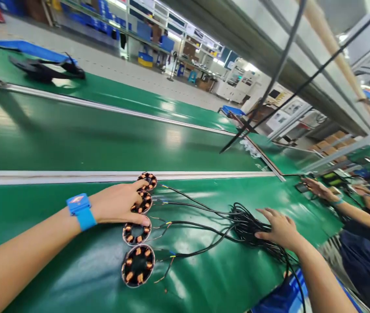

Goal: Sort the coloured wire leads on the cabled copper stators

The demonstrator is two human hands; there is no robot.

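Note:
Several ring-shaped motor stators with copper windings lie in a column on the green mat, the nearest stator point(138, 266) untouched. My left hand point(119, 202), wearing a blue wrist strap point(82, 211), reaches over the farther ones. Its index finger touches the farthest stator point(152, 181), and the thumb rests on the rim of another stator point(136, 234); the fingers are spread. Thin wires run from the stators to black cables with coloured ends, which gather in a coiled cable bundle point(246, 221). Open, with fingers apart, my right hand point(279, 228) is over the bundle's right side.
A white strip point(57, 177) crosses the green bench behind the stators. A black strap-like item point(46, 71) lies at the far left. Dark rods point(263, 100) slant overhead on the right. Another person's hand point(318, 189) is at the bench's right, near a blue bin point(289, 300).

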